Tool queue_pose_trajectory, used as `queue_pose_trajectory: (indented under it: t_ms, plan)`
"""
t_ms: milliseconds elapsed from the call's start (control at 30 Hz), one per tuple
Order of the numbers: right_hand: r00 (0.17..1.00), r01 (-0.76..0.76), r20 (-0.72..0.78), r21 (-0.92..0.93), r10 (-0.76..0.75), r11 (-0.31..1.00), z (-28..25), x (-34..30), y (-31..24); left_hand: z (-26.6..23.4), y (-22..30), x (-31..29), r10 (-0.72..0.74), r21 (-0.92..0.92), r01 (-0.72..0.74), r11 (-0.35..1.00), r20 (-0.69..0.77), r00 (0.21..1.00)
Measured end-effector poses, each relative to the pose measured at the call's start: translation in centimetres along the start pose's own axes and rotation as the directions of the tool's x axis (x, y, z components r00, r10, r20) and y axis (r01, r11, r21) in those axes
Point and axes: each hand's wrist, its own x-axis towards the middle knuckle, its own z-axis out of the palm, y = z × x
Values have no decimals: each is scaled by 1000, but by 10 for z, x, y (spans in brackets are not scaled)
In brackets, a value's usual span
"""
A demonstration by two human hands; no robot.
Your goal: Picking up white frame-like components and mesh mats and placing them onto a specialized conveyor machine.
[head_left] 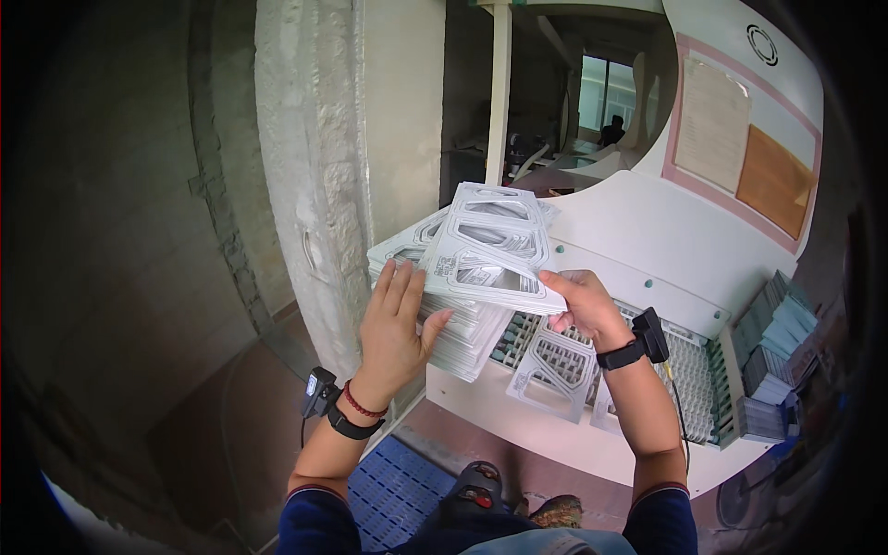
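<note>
Fanned thin white die-cut card sheets being held above the bench.
The right hand (581, 305) is pinching the top sheet (490, 254); the left hand (393, 328) is lying open, fingers spread, against the sheet stack (462, 338) on the smooth white bench (666, 240), near a slotted grid tray (694, 379).

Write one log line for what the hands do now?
left hand: steadies card stack | right hand: lifts top cards | white table

Left hand (396, 326) covers part of the white card stack (462, 338). Right hand (581, 305) fingertips hidden behind the fanned cards (490, 245). Card print too small to make out. Upper arms cut off by the lower edge.
</note>
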Motion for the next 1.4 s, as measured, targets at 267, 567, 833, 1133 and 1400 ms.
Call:
queue_pose_trajectory:
  t_ms: [267, 567, 833, 1133, 1400]
  plan:
    - [995, 61, 46, 410, -87, 910, -23, -22, 17, -2, 54, -25, 16, -264, -32, 964, -60, 998]
    - [965, 200, 104, 303, -241, 932, -19, -72, 14, -22, 80, -88, -482, -944, 164, 288, 5, 876]
    - [684, 699, 601, -379, -414, 606, 53, -96, -11, -12, 98, -182, -750, -899, 415, -139, 369, 549]
    - [661, 749, 699, -641, -274, 171, 114, -51, 115, 98, 116, -268, -413, -504, 153, -850, 819, 399]
    - [697, 644, 600, -764, -392, -25, 92, -65, 153, 178, 117, -264, -6, -65, 125, -990, 909, 417]
